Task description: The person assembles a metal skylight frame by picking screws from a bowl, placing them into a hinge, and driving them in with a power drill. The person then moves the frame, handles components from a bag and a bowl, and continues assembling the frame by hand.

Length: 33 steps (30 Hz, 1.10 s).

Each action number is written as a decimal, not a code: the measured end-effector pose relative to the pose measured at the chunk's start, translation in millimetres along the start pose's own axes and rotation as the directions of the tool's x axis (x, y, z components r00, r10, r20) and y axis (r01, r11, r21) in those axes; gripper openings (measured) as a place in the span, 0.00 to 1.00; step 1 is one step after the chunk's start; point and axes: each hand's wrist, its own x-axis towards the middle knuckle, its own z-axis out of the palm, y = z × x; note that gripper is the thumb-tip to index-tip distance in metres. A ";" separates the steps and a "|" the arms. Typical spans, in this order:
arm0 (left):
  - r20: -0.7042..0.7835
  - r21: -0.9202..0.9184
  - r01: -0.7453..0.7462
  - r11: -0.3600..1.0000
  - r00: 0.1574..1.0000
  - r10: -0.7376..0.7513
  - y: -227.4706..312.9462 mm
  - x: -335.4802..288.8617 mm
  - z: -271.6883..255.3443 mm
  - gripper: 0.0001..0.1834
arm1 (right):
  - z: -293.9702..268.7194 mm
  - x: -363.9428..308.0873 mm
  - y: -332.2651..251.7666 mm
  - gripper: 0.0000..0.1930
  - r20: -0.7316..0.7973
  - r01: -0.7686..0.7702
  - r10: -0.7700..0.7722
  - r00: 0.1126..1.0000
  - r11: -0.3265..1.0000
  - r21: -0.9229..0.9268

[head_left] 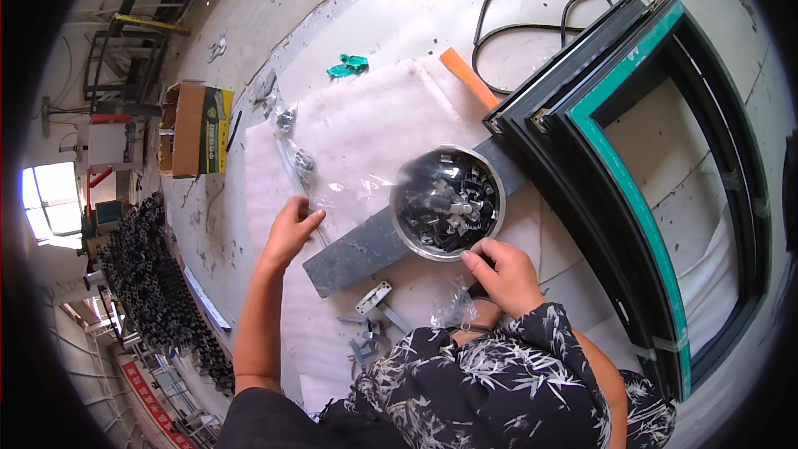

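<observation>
A round metal bowl (pixel 502 202) holds many small black and silver parts (pixel 453 208). It rests on a dark grey flat bar (pixel 345 259). My right hand (pixel 509 277) is closed at the bowl's near rim, thumb and forefinger pinched there. My left hand (pixel 291 231) is left of the bowl, fingers curled beside a thin pale strip (pixel 295 168); what it holds is hidden. Clear plastic film (pixel 357 195) lies between that hand and the bowl. Below my right hand is a crumpled clear bag (pixel 453 308).
Dark frames (pixel 573 141), one with a green strip, stand at right by an orange strip (pixel 468 77). Bagged hardware (pixel 301 165) lies on the white foam sheet (pixel 366 108). Nearer me are a metal fitting (pixel 374 298) and grey pieces (pixel 366 339). A cardboard box (pixel 184 131) sits left.
</observation>
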 end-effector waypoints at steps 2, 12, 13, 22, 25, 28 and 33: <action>-0.249 0.870 -0.228 0.438 0.563 0.788 29.4 -6.8 21.9 0.21 | 2.8 3.8 -7.2 0.06 -0.184 0.288 -0.436 0.881 0.802 -0.524; 0.065 0.275 -0.786 0.554 0.590 0.805 101.4 -11.1 152.1 0.18 | 5.8 61.1 -14.3 0.05 -0.064 0.228 -0.601 0.797 0.397 -0.889; 0.057 0.295 -0.767 0.569 0.609 0.791 101.2 -8.8 151.1 0.18 | -2.2 57.2 -19.4 0.06 -0.137 0.261 -0.595 0.792 0.533 -0.805; -0.059 0.161 -0.683 0.712 0.714 0.698 102.8 -13.1 143.3 0.09 | -61.3 35.1 -26.3 0.15 -0.064 0.100 -0.081 0.995 0.907 0.408; -0.021 0.018 -0.664 0.748 0.747 0.664 106.8 -17.7 139.0 0.08 | -59.2 30.4 -34.1 0.16 -0.057 0.098 -0.080 0.995 0.856 0.508; 0.066 -0.429 -0.464 0.775 0.840 0.539 109.2 -19.3 140.7 0.08 | -48.0 33.1 -37.9 0.14 0.000 0.059 -0.083 0.997 0.705 0.707; 0.164 -0.783 -0.043 0.620 0.948 0.272 108.0 -22.0 133.5 0.10 | -11.9 53.6 -29.0 0.09 -0.169 0.186 -0.430 0.887 0.668 -0.721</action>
